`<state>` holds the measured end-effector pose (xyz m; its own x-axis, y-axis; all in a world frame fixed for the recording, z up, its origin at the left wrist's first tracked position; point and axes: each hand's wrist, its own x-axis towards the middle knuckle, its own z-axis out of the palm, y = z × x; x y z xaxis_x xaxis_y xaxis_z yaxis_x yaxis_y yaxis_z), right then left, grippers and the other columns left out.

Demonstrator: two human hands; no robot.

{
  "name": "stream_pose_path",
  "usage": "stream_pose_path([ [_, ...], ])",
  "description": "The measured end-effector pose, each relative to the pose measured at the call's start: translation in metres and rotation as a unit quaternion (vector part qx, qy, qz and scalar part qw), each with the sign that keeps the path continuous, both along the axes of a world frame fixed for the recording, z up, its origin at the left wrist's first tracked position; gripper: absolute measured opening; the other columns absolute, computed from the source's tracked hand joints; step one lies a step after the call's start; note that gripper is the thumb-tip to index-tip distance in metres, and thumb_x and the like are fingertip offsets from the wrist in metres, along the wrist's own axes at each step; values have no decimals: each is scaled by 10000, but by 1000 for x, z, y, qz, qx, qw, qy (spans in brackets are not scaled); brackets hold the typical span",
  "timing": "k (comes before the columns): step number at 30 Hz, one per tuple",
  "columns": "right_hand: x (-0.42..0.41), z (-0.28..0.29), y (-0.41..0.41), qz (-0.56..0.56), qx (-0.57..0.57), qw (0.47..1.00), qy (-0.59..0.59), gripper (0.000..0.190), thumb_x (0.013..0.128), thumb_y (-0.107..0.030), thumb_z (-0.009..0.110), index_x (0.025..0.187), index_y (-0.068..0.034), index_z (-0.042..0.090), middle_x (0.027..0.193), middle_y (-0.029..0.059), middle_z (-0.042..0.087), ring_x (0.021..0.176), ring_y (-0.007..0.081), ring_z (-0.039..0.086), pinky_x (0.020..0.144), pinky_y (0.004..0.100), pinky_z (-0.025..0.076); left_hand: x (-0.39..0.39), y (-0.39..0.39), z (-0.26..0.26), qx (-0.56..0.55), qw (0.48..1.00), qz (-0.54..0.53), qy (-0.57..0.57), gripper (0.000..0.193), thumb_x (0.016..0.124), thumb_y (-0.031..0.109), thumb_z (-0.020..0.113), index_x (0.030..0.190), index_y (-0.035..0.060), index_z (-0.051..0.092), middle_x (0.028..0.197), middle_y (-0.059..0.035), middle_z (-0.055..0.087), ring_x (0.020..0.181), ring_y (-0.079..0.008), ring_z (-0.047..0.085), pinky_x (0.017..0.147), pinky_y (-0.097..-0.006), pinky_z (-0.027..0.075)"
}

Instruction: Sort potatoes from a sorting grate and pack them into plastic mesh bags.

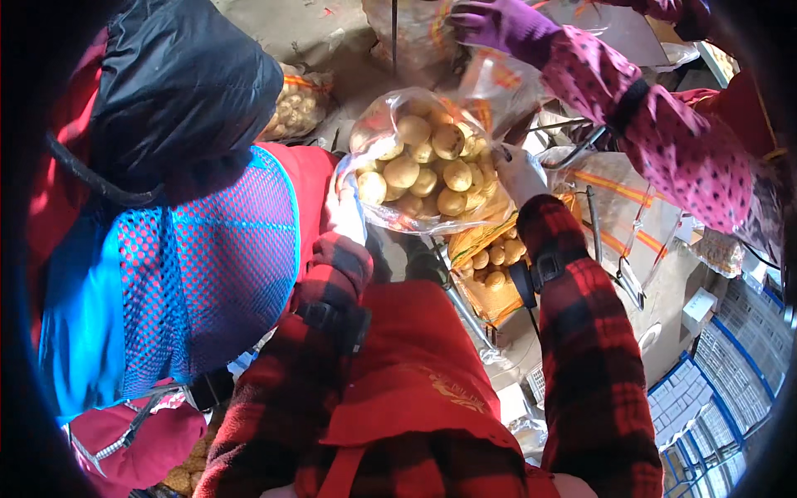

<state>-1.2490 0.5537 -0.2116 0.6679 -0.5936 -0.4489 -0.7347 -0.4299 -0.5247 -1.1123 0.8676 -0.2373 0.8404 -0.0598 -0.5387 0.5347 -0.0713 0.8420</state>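
A clear plastic bag (380, 219), its mouth spread open, is full of round, pale brown produce that looks like potatoes (401, 172). My left hand (344, 205), in a whitish glove, grips the bag's left rim. On the right side of the bag is my right hand (522, 169), also in a whitish glove; its fingers are partly hidden, so I cannot tell how firmly it holds. Below the right hand, an orange mesh sack (476, 292) holds more of the round produce (496, 256).
A co-worker in a blue mesh garment (230, 267) stands close on the left. From the upper right reaches another person's purple-gloved hand (498, 22). Metal frame legs (470, 320) and empty plastic bags (613, 205) are at the right, with blue racks (716, 386) beyond.
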Motion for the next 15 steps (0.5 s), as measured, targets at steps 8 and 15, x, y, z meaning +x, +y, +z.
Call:
stream_pose_path([
  [8, -8, -16, -7, 11, -122, 992, -13, 372, 993, -359, 589, 1272, -147, 714, 1122, 244, 729, 1041, 440, 696, 943, 525, 537, 18, -13, 29, -108, 986, -122, -40, 292, 765, -58, 390, 867, -22, 661, 916, -177, 725, 904, -280, 693, 937, -397, 554],
  [15, 27, -41, -28, -124, -15, 975, -182, 337, 965, -139, 632, 1283, -85, 733, 1161, 121, 756, 1060, 257, 698, 941, 374, 531, 23, 4, 17, -71, 972, -222, 22, 237, 722, -66, 390, 761, 9, 612, 745, -129, 632, 677, -219, 584, 675, -318, 500],
])
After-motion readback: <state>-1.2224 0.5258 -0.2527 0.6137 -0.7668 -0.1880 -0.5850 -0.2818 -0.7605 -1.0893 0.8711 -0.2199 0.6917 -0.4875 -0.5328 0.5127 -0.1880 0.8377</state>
